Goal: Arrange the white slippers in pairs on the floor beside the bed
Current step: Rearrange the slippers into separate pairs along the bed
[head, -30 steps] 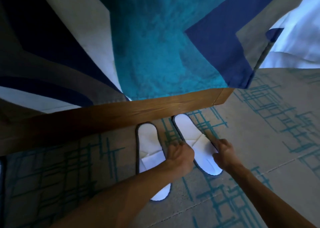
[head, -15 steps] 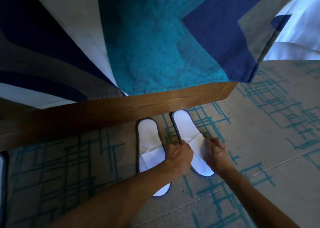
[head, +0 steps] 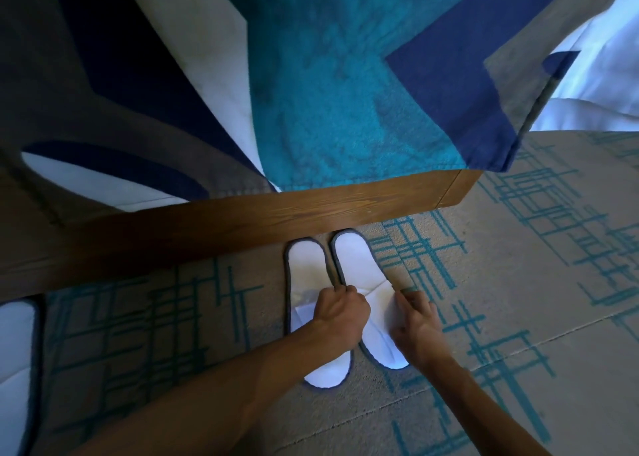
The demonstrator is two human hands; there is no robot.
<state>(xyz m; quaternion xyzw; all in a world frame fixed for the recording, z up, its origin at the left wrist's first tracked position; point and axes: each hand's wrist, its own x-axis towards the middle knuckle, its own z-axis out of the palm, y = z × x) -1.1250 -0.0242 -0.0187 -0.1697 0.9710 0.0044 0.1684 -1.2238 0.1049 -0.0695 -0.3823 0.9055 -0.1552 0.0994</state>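
The right slipper (head: 359, 282) has slid closer to the left slipper (head: 306, 275) than it was a second ago, and now the two lie side by side on the carpet (head: 518, 282), almost touching, with one end against the wooden bed frame (head: 242, 220). The left hand (head: 340, 312) is curled, its fingers pinching the right slipper's inner edge. The right hand (head: 416, 324) grips its outer edge, fingers closed on it.
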